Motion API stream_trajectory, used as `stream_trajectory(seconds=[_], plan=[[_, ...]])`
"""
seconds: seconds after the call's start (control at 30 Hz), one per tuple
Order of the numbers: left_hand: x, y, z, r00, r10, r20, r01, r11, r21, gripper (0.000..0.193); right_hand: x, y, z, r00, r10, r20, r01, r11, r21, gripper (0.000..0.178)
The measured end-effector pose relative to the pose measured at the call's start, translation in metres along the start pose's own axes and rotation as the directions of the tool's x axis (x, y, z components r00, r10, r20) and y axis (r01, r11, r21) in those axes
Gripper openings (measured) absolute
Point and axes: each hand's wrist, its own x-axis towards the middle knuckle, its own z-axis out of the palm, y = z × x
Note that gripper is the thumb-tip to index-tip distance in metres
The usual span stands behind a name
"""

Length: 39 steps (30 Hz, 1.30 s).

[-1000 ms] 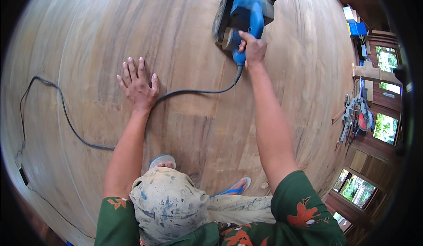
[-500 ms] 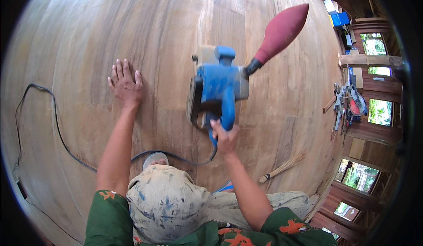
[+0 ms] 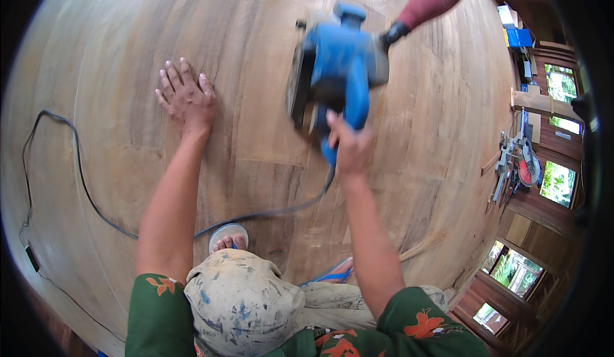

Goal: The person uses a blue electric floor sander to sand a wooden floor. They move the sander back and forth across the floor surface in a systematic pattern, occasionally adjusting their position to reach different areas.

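My left hand point(image 3: 190, 106) is positioned palm down, with fingers point(image 3: 186, 72) spread and directed forward; the thumb stands apart on the right side. My left forearm point(image 3: 173, 200) extends forward, leaning slightly right. My right hand point(image 3: 352, 147) is closed in a grip ahead of my body, its thumb on the left side. My right forearm point(image 3: 369, 238) slants forward and left. One bent knee point(image 3: 240, 299) sits between both arms.

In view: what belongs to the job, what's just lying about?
Likely job:
blue handheld power sander with maroon dust bag, in the right hand
long black cable
brown wooden planks under the left hand

Apparently just lying about:
pale straw broom
red-and-silver metal saw
blue rectangular box
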Motion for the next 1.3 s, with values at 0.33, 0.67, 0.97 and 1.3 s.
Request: stream_trajectory(seconds=[0.33, 0.67, 0.97, 1.3], plan=[[0.001, 0.002, -0.003, 1.0, -0.014, 0.007, 0.014, 0.999, -0.031, 0.069, 0.27, -0.077, 0.074, 0.999, 0.001, 0.051, -0.007, 0.993, 0.118, 0.021], [-0.001, 0.005, -0.004, 1.0, -0.014, 0.002, 0.014, 0.999, -0.04, 0.07, 0.268, -0.073, 0.038, 0.996, 0.066, 0.052, -0.074, 0.986, 0.151, 0.019], [0.0, 0.005, -0.003, 1.0, -0.015, -0.005, 0.014, 0.999, -0.046, 0.07, 0.188, -0.039, 0.007, 0.999, 0.03, 0.021, -0.032, 0.99, 0.135, 0.021], [-0.004, 0.006, -0.01, 1.0, -0.026, 0.018, 0.027, 0.995, -0.097, 0.07, 0.048, -0.001, -0.02, 0.996, 0.073, -0.048, -0.067, 0.992, 0.111, 0.026]])
